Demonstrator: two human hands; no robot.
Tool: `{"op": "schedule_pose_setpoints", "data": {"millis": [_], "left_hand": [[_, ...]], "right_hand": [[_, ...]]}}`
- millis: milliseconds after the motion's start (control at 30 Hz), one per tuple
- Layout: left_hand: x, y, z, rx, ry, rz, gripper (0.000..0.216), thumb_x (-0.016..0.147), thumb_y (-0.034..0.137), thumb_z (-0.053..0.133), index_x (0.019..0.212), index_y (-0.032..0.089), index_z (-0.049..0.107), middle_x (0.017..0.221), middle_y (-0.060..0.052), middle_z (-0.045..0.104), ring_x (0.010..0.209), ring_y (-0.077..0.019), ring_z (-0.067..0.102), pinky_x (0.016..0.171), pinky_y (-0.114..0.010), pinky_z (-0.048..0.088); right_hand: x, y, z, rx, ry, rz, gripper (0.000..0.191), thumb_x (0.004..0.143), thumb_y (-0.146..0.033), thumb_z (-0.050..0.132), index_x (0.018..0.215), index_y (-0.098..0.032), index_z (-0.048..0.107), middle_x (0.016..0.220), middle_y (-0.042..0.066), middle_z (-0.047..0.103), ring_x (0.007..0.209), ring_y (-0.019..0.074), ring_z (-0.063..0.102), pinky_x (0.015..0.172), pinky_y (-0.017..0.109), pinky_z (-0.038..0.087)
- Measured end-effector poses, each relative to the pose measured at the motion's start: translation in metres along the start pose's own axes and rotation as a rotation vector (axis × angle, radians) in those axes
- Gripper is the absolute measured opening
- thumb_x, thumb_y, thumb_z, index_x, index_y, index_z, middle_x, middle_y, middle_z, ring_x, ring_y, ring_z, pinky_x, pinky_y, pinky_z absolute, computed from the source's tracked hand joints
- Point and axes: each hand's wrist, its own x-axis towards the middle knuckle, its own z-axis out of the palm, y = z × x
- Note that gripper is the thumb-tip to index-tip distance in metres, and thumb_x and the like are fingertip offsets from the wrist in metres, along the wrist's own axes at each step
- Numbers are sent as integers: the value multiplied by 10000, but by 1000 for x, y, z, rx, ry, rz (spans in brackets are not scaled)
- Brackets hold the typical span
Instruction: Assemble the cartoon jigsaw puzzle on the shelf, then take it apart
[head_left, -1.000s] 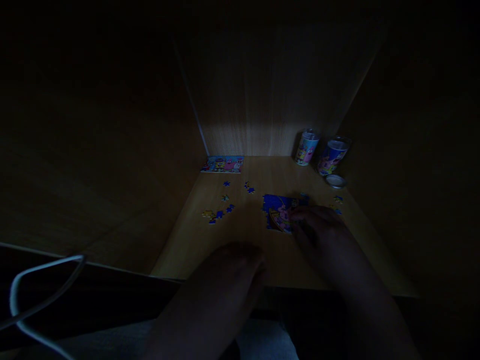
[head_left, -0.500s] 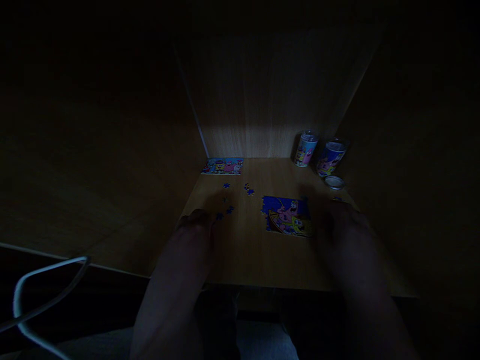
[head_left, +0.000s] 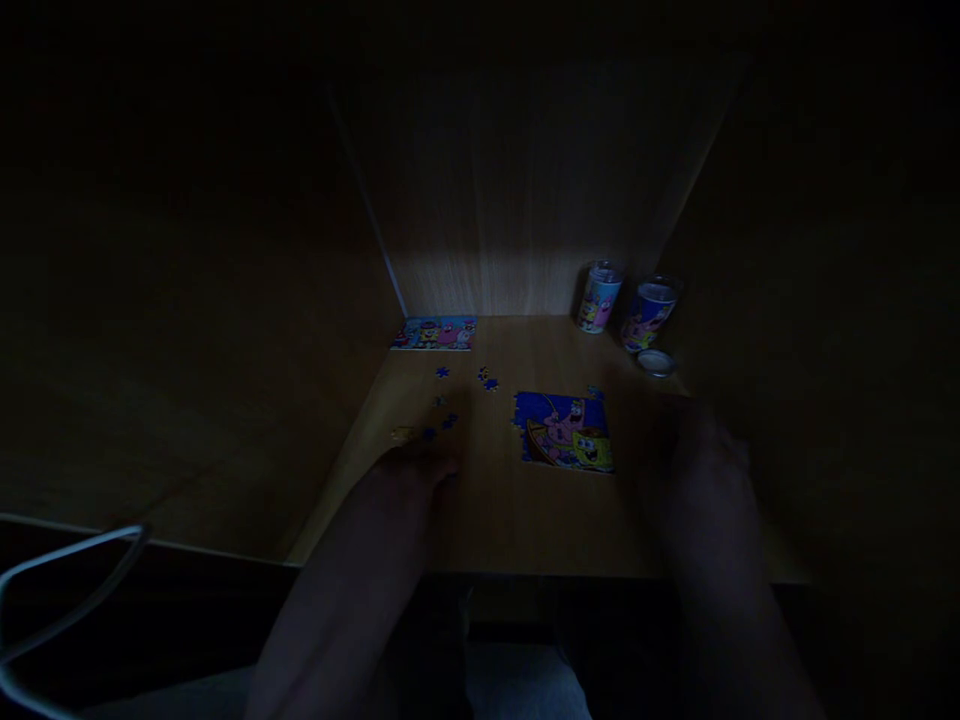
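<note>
The scene is very dark. A partly built blue cartoon puzzle (head_left: pixel 564 432) lies on the wooden desk (head_left: pixel 495 510). Several loose blue and yellow pieces (head_left: pixel 439 420) are scattered to its left. My left hand (head_left: pixel 420 462) rests on the desk just below those loose pieces; its fingers are too dark to read. To the right of the puzzle my right hand (head_left: pixel 701 440) hovers near the desk's right side, blurred and dim, its fingers not readable.
A finished puzzle picture (head_left: pixel 433 333) lies at the back left corner. Two printed cans (head_left: pixel 598 297) (head_left: pixel 648 313) stand at the back right with a round lid (head_left: pixel 656 362) in front. Wooden walls enclose the desk. A white cable (head_left: pixel 67 580) loops at lower left.
My right hand has left the puzzle and moved to its right. My left hand has reached forward from the desk's front edge to the loose pieces on the left.
</note>
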Motion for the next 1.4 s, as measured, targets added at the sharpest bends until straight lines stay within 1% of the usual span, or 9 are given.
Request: {"op": "schedule_pose_setpoints", "data": {"millis": [67,133,267,367,733,867,1033,1167,1400], "left_hand": [[9,6,6,30,-116,78,232,1032,166,694,1099,308,865,1269,-72,823,1214,-298,776,1079,-426,616],[18,13,14,88,-205,134,341,1040,83,594,1170,256,858,1335,-120,807,1293,-318,743,1134,-463,586],[31,24,25,187,-207,105,428,986,-26,530,1272,140,802,1405,-201,751,1321,-341,696,1172,-497,552],[34,24,29,271,-185,81,389,962,-23,544,1226,121,790,1384,-205,731,1289,-363,668,1141,-513,554],[40,11,37,297,-88,123,498,958,-25,527,1360,131,776,1575,-179,673,1447,-386,584,1196,-522,517],[42,15,32,180,-128,128,495,951,-29,559,1294,204,829,1423,-138,779,1383,-357,661,1190,-538,524],[43,13,27,-38,-48,82,271,1076,197,613,1215,259,839,1213,-82,830,1108,-267,771,1021,-402,603],[45,2,28,-23,48,74,256,1074,200,595,1192,225,821,1224,-95,813,1145,-277,747,1033,-395,590],[48,0,37,2,-16,151,156,1048,254,720,1103,246,867,1227,-107,798,1187,-332,729,1066,-483,601]], "right_hand": [[4,-5,0,-7,-37,-51,387,992,-194,556,1366,-197,657,1269,222,737,1149,442,686,958,654,588],[8,-12,-1,35,-92,-125,295,1016,-196,560,1277,-204,700,1287,197,742,1196,423,680,1038,658,579],[11,-22,0,196,-190,-284,267,1029,-144,562,1185,-235,758,1379,148,739,1316,365,662,1136,612,567],[10,-24,2,242,-247,-354,289,1003,-108,586,1164,-255,776,1372,108,766,1304,340,681,1142,601,571],[10,-23,4,280,-308,-345,302,990,-75,593,1148,-250,782,1324,75,797,1255,302,698,1127,556,577],[10,-22,4,285,-319,-335,294,1000,-92,596,1161,-259,777,1315,72,792,1255,305,690,1125,558,573],[10,-24,1,262,-274,-303,273,1011,-112,597,1156,-252,780,1274,91,793,1242,328,685,1104,560,567],[10,-23,1,223,-214,-241,239,1011,-128,590,1121,-226,779,1203,122,786,1204,347,673,1075,563,568],[10,-22,2,219,-200,-227,248,996,-141,587,1116,-209,793,1173,130,787,1172,343,672,1056,551,561]]}}
